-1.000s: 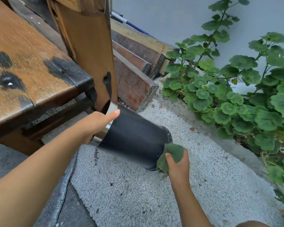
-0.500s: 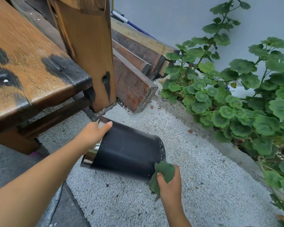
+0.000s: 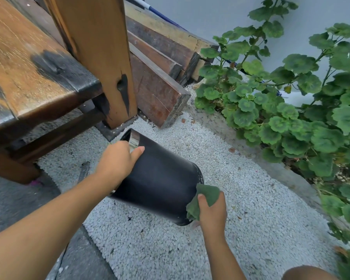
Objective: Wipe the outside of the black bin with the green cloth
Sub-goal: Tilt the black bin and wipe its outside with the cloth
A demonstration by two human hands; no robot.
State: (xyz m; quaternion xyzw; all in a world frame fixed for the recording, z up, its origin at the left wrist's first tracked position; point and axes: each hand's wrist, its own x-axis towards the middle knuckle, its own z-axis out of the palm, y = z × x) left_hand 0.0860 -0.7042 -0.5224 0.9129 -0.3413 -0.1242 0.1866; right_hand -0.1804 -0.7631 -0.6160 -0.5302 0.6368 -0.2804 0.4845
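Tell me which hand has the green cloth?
The right hand. It presses the green cloth against the bottom end of the black bin. The left hand has no cloth; it grips the bin's shiny rim.

Wooden bench (image 3: 28,77) left; stacked timber planks (image 3: 160,63) behind; leafy plant (image 3: 291,108) right; gravel ground (image 3: 240,219), possibly pebbled concrete.

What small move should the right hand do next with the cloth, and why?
Probably slide the green cloth up the side of the black bin toward its rim: the right hand holds it at the base end, while the left hand steadies the tilted bin.
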